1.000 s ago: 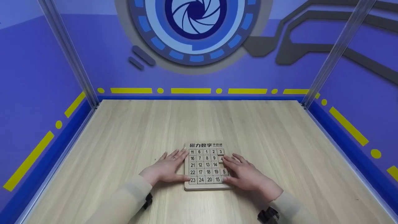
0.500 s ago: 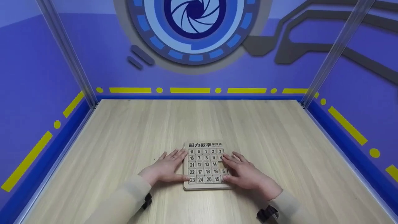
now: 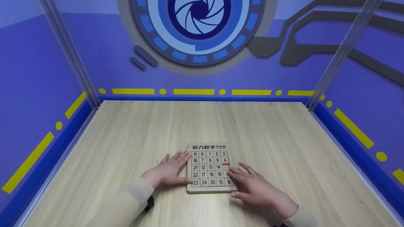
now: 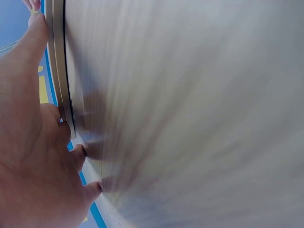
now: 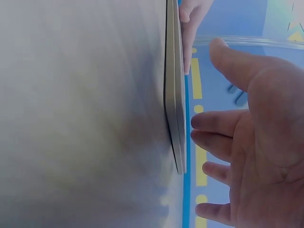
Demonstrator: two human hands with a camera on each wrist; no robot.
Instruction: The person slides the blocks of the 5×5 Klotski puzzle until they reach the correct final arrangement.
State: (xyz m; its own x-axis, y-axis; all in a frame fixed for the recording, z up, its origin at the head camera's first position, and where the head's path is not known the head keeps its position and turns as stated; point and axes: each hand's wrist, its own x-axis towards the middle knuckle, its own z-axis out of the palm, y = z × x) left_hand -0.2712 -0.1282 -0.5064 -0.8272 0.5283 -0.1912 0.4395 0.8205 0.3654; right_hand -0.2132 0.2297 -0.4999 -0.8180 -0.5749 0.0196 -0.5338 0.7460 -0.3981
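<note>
A wooden number slide puzzle [image 3: 211, 189] lies flat on the table, filled with square numbered tiles. One slot, bare wood [image 3: 225, 167], shows in the right column between tile 4 [image 3: 224, 160] and tile 5 [image 3: 227, 174]. My left hand [image 3: 169, 170] rests along the puzzle's left edge, fingers spread, thumb on tile 23 [image 3: 195, 182]. Over the right edge, fingertips of my right hand [image 3: 257, 187] partly cover tile 5; its thumb is off the board. Whether they touch is unclear; the right wrist view shows the fingers [image 5: 216, 122] straight, seemingly apart from the board's side [image 5: 172, 85].
The wooden tabletop [image 3: 202, 123] extends behind and to both sides of the puzzle. Blue printed panels [image 3: 202, 83] enclose it at the back and sides, with clear corner posts [image 3: 337, 60]. A dark strap [image 3: 149, 203] shows at my left wrist.
My right hand has moved from tile 4 and the bottom right corner toward me, its fingertips now at tile 5. Tiles 4 and 10 are uncovered. The left hand stays put.
</note>
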